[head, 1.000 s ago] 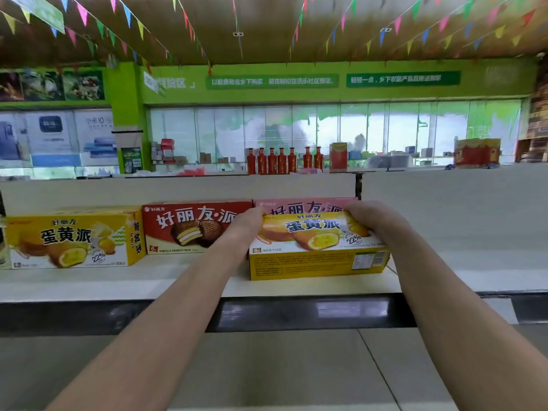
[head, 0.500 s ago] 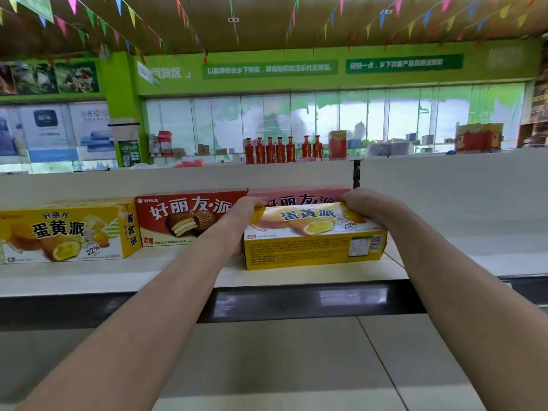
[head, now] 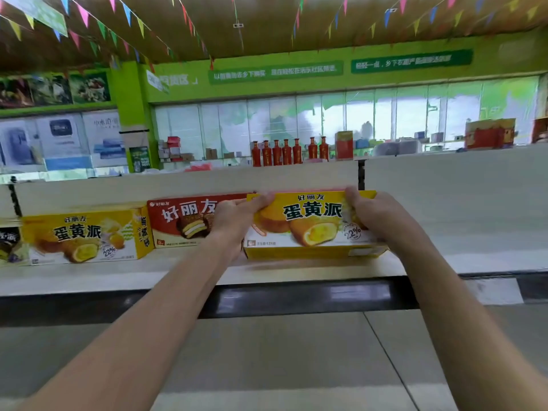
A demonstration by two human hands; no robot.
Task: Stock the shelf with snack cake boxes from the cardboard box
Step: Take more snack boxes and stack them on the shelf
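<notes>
Yellow snack cake box between left hand and right hand.

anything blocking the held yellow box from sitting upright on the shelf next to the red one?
Nothing visible. Left hand and right hand grip the yellow box at its ends, its lower edge at the shelf. A pink box edge shows behind; the red box stands alongside.
</notes>
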